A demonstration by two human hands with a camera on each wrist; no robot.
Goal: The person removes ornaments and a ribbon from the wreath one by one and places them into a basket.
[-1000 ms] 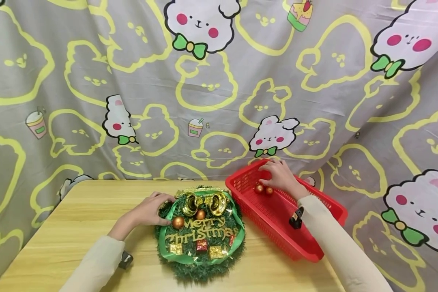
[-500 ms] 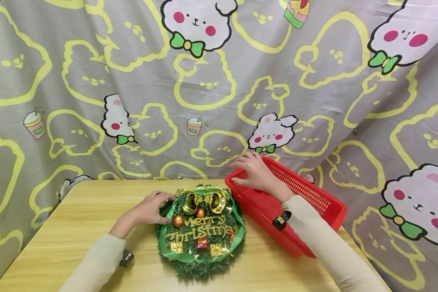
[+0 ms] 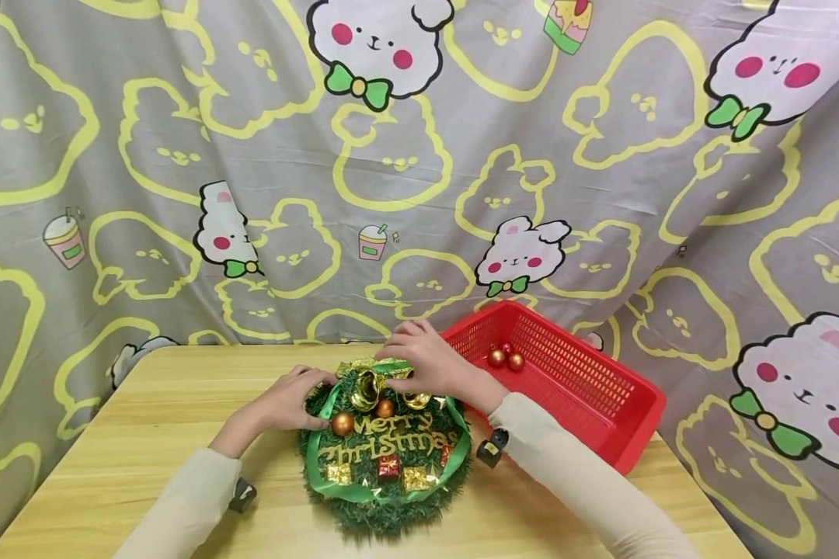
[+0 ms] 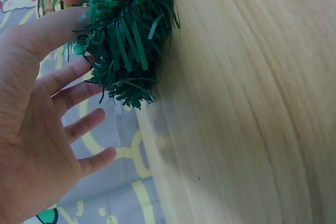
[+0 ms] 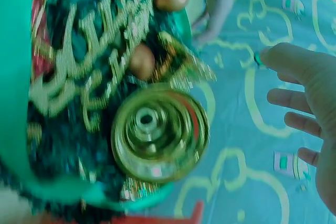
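A green tinsel Christmas wreath [image 3: 384, 516] lies on the table, bearing gold bells [image 3: 366, 390], a green ribbon, gold "Merry Christmas" lettering, two orange baubles [image 3: 342, 423] and small gift boxes. My left hand [image 3: 287, 402] grips its left edge; in the left wrist view the thumb lies on one side of the tinsel [image 4: 126, 40] and fingertips reach behind it. My right hand [image 3: 429, 361] hovers over the wreath's upper right, partly covering the right bell. In the right wrist view its fingers [image 5: 294, 100] are loosely spread beside a bell [image 5: 160, 135], with nothing visible between them.
A red perforated plastic basket [image 3: 573, 341] stands right of the wreath, slanting across the table. Two orange-gold baubles [image 3: 506, 359] and a smaller red one lie at its far left end. The wooden table [image 3: 182, 388] ends at a patterned curtain [image 3: 294, 256].
My right hand has come out of the red basket and moved left over the wreath, uncovering the baubles in the basket. My left hand stays at the wreath's edge.
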